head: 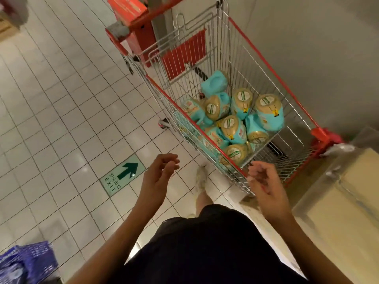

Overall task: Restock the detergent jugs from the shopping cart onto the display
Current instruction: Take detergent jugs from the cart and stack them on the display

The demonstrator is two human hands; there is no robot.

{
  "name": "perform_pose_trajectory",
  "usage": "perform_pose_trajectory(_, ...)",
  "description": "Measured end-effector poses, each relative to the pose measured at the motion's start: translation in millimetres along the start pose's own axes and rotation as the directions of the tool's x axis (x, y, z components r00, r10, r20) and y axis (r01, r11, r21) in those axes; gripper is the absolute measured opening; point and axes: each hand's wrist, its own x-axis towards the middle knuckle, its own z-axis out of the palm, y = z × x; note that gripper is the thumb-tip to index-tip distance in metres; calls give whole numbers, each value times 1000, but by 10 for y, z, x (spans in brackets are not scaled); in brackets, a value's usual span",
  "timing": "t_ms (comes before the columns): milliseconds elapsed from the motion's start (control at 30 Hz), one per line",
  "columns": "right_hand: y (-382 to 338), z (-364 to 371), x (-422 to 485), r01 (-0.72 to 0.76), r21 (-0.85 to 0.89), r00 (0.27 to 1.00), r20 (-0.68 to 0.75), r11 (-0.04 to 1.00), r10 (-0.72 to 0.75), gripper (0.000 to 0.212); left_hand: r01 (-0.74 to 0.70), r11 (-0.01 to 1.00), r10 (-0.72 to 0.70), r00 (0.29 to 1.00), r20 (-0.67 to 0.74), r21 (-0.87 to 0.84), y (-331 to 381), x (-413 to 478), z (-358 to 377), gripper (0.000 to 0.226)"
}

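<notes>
Tiled floor [61,99]; turquoise gold-capped jugs [233,128] in cart [273,74]; left hand [162,173], right hand [264,181] slack, empty.

Cannot read the labels on the jugs [243,97]: too small. Cannot count them either, with the lower ones buried under the top layer in the cart [266,66]. Can make out only one wheel [164,123], with the others hidden. Cannot tell what fills the blue basket [26,261], smeared and cut by the bottom left corner. Likewise cropped: red box [127,9] at the top, pale wrapped carton [352,201] at the right edge. Cannot make out detail on the blurred shoe [202,179].
</notes>
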Motion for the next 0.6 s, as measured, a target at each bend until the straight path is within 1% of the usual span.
perform_pose_trajectory(33, -22, 28, 172, -5, 4, 1000, 14, 1000, 5, 43, 8, 1000, -8, 1000, -11, 2, 24, 122, -1, 51)
perform_pose_trajectory(167, -176, 122, 911, -65, 11, 997, 49, 998, 65, 32, 46, 998, -44, 998, -41, 33, 110, 608, -38, 37)
perform_pose_trajectory(300, -440, 250, 1635, -69, 83, 995, 83, 994, 62, 26, 72, 996, -70, 996, -53, 44, 237, 1110, -77, 40)
perform_pose_trajectory(467, -733, 360, 2421, -54, 135, 992, 123, 989, 37, 25, 72, 996, -71, 997, -16, 54, 406, 1765, -107, 41)
perform_pose_trajectory(600, -814, 458, 2962, -66, 102, 992, 115, 993, 54, 21, 109, 992, -113, 992, 55, 61, 471, 2358, -84, 37)
